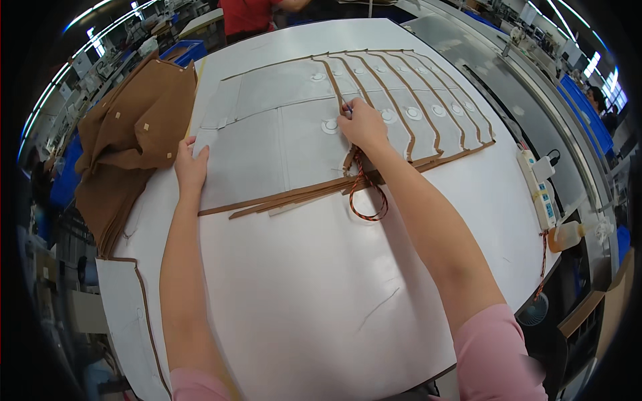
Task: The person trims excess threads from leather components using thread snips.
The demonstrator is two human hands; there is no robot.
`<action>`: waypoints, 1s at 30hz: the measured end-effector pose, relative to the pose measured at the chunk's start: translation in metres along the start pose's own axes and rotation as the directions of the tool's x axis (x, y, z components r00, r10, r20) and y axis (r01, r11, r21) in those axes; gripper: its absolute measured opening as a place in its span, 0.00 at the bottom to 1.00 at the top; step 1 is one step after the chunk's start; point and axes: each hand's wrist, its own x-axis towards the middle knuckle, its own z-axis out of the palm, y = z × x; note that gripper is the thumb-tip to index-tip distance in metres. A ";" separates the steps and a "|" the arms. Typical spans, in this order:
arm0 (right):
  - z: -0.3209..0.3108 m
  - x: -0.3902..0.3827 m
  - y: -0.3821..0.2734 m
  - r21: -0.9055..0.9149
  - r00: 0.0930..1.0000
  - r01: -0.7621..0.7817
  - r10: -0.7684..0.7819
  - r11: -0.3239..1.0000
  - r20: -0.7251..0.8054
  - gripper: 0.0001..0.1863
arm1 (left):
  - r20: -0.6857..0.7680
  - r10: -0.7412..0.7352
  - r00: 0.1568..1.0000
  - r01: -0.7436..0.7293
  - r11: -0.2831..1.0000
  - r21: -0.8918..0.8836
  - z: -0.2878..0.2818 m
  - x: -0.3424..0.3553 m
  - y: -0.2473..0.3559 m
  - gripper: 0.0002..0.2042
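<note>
Head view: pale panels [251, 154] with brown edges are laid at 12 o'clock on the bench [301, 294]. Over them, a slim tool [349, 107] is grasped by the right hand [364, 125]; a cord [362, 176] is looped at its 6 o'clock. Their left edge is met by the left hand [191, 168]; whether it is pinched cannot be told. Brown cloth [134, 127] is heaped at 10 o'clock.

1. You've L hand [191, 172] + R hand [364, 125]: 2.
2. Brn-edged white panels [304, 130] before you: min. 6.
3. Brn fabric pile [134, 107]: 1.
4. Coiled cord [368, 217]: 1.
5. Pwr strip [544, 208]: 1.
6. Btl [566, 236]: 1.
7. Red-top co-worker [247, 15]: 1.
</note>
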 end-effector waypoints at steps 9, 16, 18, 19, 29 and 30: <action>-0.033 0.027 0.048 -0.177 0.994 0.110 -0.111 0.978 0.003 0.27 | 0.149 -0.041 0.988 -0.042 0.855 0.516 -0.057 -0.061 0.094 0.28; -0.099 -0.086 -0.082 0.390 0.975 -0.014 -0.074 0.921 0.210 0.22 | 0.158 -0.042 0.987 -0.099 0.617 0.781 -0.277 -0.249 0.055 0.21; -0.111 -0.139 -0.120 0.579 0.959 -0.054 -0.119 0.814 0.257 0.22 | 0.176 -0.002 0.984 -0.150 0.519 0.842 -0.308 -0.295 0.027 0.17; -0.114 -0.163 -0.134 0.735 0.939 -0.119 -0.165 0.668 0.302 0.22 | 0.166 -0.001 0.986 -0.141 0.526 0.838 -0.316 -0.301 0.024 0.17; -0.133 -0.343 -0.112 0.708 0.679 -0.622 -0.220 0.336 0.701 0.15 | 0.329 -0.272 0.904 0.119 0.901 0.416 -0.327 -0.306 0.079 0.07; -0.134 -0.353 -0.104 0.707 0.687 -0.618 -0.199 0.345 0.699 0.15 | 0.500 -0.348 0.793 0.385 0.922 0.031 -0.317 -0.303 0.100 0.09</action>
